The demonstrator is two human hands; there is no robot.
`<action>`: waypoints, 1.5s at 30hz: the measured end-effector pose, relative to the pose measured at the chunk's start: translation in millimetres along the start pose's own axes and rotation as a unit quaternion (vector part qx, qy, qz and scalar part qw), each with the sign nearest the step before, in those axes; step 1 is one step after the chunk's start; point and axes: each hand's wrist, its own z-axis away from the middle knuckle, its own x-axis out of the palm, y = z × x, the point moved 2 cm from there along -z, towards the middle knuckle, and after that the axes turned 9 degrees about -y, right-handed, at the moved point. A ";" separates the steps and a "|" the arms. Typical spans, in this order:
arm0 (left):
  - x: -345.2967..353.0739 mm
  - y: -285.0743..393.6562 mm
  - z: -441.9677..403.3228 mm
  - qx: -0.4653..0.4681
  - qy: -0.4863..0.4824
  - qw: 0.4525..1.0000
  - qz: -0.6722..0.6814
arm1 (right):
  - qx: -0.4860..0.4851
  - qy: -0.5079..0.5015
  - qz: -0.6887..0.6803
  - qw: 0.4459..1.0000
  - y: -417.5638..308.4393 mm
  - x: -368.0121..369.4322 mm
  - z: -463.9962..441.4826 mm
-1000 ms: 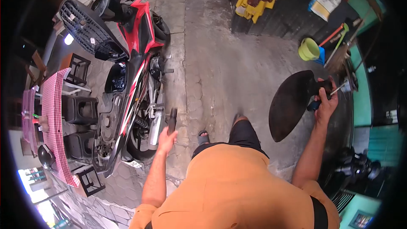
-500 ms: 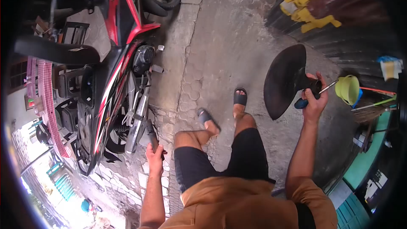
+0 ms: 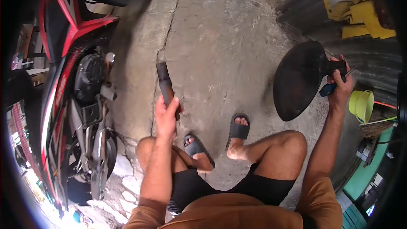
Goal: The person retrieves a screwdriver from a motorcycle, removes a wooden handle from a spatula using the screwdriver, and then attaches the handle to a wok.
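Note:
In my left hand is a short, dark cylindrical rod that looks like a piece of handle, its slightly narrower end pointing up and forward. My fingers wrap around its lower part. Out to the right, my right hand grips the short round neck of a broad, black half-oval blade, possibly a tool head. The same hand also holds a screwdriver, with its blue handle under the palm and its thin shaft sticking out beyond the fingers. The rod and the blade are well apart.
A red and black motorcycle stands along the left. On the right are a corrugated wall with yellow cloth, a yellow-green bucket and a broom. My sandalled feet stand on cracked concrete.
My left hand has raised the rod up and right, away from the motorcycle. The right hand with blade and screwdriver has shifted right. The motorcycle sits farther left in view, and my knees are bent wider.

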 end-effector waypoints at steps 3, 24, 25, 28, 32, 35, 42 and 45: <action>-0.7 7.8 -59.1 0.118 -0.028 0.992 -0.025 | -0.007 -0.011 0.090 0.996 33.7 30.2 -6.8; -47.6 37.0 -78.6 0.135 0.061 0.957 -0.248 | 0.007 -0.289 0.511 0.809 255.0 283.0 25.6; -50.4 36.5 -79.8 0.135 0.063 0.957 -0.248 | 0.002 -0.288 0.533 0.796 262.0 287.6 25.2; -56.3 29.3 -84.2 0.122 0.056 0.958 -0.253 | -0.009 -0.295 0.550 0.781 268.2 289.8 26.1; -65.8 35.9 -88.1 0.137 0.015 0.940 -0.312 | -0.064 -0.236 0.545 0.802 258.3 289.6 33.0; -78.6 43.0 -87.4 0.092 0.007 0.917 -0.388 | -0.121 -0.113 0.514 0.842 236.4 283.4 51.1; -94.7 2.9 -132.2 0.064 -0.041 0.893 -0.443 | -0.016 -0.125 0.335 0.934 296.3 307.4 139.1; -73.7 -17.1 -150.0 0.071 -0.062 0.860 -0.502 | 0.108 -0.163 0.297 0.935 297.0 295.7 184.6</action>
